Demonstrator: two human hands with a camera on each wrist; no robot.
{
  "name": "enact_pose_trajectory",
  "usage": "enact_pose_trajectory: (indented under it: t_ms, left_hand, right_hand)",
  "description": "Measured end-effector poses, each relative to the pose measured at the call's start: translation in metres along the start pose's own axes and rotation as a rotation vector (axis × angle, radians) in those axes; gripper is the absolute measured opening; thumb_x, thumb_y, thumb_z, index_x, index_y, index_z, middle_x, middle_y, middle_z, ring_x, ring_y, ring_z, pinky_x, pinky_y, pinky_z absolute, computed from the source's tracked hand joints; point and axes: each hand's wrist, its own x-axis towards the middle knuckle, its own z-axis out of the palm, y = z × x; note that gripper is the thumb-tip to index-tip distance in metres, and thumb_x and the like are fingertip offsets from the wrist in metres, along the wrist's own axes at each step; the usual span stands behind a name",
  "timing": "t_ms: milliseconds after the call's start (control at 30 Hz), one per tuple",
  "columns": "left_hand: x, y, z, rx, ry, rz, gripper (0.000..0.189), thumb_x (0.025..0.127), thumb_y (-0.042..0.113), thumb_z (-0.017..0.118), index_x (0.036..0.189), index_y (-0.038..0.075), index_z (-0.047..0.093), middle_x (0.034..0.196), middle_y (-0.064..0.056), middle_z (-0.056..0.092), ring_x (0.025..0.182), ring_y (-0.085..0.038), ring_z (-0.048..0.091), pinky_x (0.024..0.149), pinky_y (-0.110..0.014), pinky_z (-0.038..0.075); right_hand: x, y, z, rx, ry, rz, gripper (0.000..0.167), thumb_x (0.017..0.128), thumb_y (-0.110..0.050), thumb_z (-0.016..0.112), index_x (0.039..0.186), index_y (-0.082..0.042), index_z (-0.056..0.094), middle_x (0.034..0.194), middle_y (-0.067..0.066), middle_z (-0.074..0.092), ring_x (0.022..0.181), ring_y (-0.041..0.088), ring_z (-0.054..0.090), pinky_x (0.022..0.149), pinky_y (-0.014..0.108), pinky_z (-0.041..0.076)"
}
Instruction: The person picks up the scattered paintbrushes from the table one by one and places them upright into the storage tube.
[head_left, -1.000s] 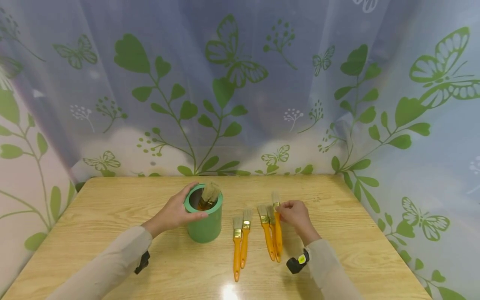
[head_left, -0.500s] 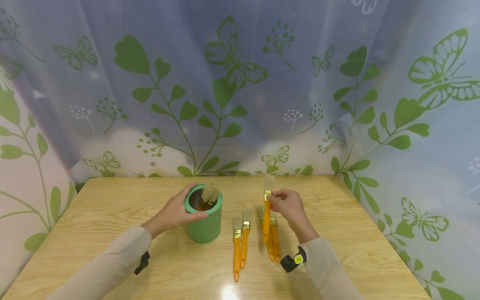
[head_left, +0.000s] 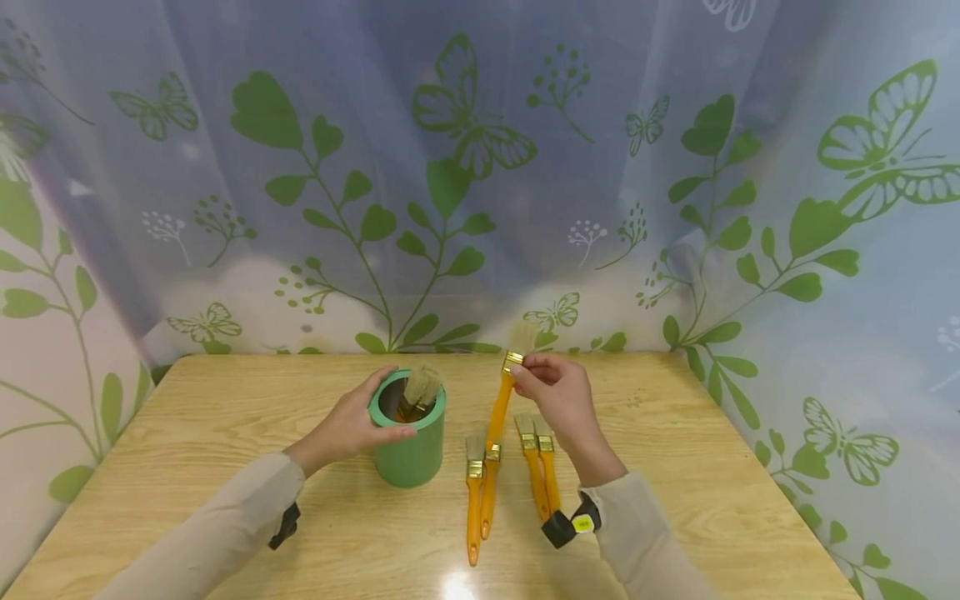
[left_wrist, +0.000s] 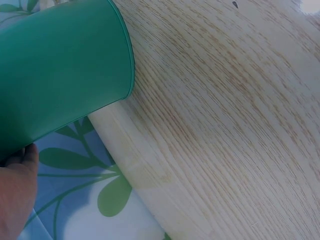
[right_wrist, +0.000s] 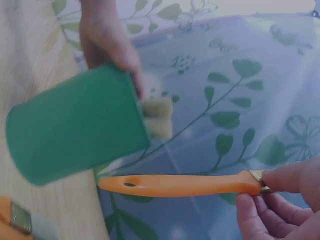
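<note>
My left hand [head_left: 351, 421] grips the rim of a green cylindrical pot [head_left: 408, 454], thumb and fingers around its near and far sides. Bristles of paintbrushes [head_left: 422, 387] stick up out of the pot; their handles are mostly hidden inside. With thumb and fingertips my right hand [head_left: 558, 400] pinches a paintbrush [head_left: 501, 404] by its brass ferrule, bristles up, in the air right of the pot. In the right wrist view its orange handle [right_wrist: 185, 185] points towards the pot's side and is apart from it. The left wrist view shows the pot's wall [left_wrist: 65, 70] and part of my left hand.
Two paintbrushes [head_left: 474, 500] lie on the wooden table [head_left: 300, 550] just right of the pot, bristles away from me. Another pair of paintbrushes [head_left: 547, 471] lies beneath my right wrist. A patterned curtain [head_left: 480, 250] hangs behind the table's far edge.
My right hand has lifted one paintbrush from the right-hand group and carried it up and left, tilting it on the way. My left hand and the pot have stayed in place.
</note>
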Motion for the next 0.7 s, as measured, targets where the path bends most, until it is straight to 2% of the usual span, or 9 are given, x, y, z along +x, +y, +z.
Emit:
enact_pose_trajectory:
  t_ms: [133,300,433,567,700]
  left_hand:
    - [-0.001,0.000,-0.001,0.007,0.004,0.001,0.102,0.076,0.046,0.079,0.152,0.009,0.021,0.147,-0.020,0.039,0.126,-0.041,0.047,0.097,-0.059,0.041]
    - [0.000,0.000,-0.002,0.020,0.015,-0.001,0.103,0.075,0.047,0.079,0.152,0.010,0.022,0.145,-0.019,0.041,0.123,-0.039,0.049,0.096,-0.058,0.043]
    - [0.000,0.001,-0.003,0.024,0.017,0.009,0.101,0.076,0.046,0.079,0.151,0.009,0.023,0.144,-0.019,0.042,0.122,-0.039,0.050,0.095,-0.057,0.044]
    - [0.001,0.001,-0.003,0.013,0.012,0.013,0.100,0.077,0.045,0.079,0.151,0.008,0.023,0.143,-0.020,0.043,0.121,-0.038,0.051,0.095,-0.056,0.044]
    - [0.000,0.001,-0.003,0.025,0.008,0.000,0.101,0.076,0.046,0.079,0.151,0.009,0.023,0.142,-0.020,0.045,0.120,-0.038,0.052,0.094,-0.055,0.045]
  right_hand:
    - [-0.003,-0.009,0.009,0.070,0.006,-0.066,0.020,0.089,-0.006,0.068,0.104,0.007,0.062,0.095,0.014,0.067,0.081,0.014,0.066,0.079,0.034,0.057]
    - [-0.003,-0.017,0.022,0.146,0.007,-0.123,0.017,0.089,-0.002,0.067,0.102,0.006,0.061,0.093,0.012,0.066,0.081,0.016,0.066,0.078,0.032,0.057]
    - [-0.003,-0.020,0.034,0.154,-0.010,-0.168,0.015,0.089,-0.002,0.067,0.102,0.004,0.061,0.094,0.014,0.065,0.083,0.017,0.066,0.078,0.032,0.057]
    - [-0.004,-0.022,0.044,0.140,-0.030,-0.218,0.016,0.089,-0.004,0.068,0.101,0.004,0.061,0.096,0.016,0.065,0.084,0.017,0.066,0.081,0.037,0.056]
    - [-0.006,-0.026,0.051,0.144,-0.028,-0.266,0.017,0.088,-0.004,0.069,0.100,0.005,0.062,0.094,0.017,0.065,0.083,0.019,0.066,0.080,0.037,0.056]
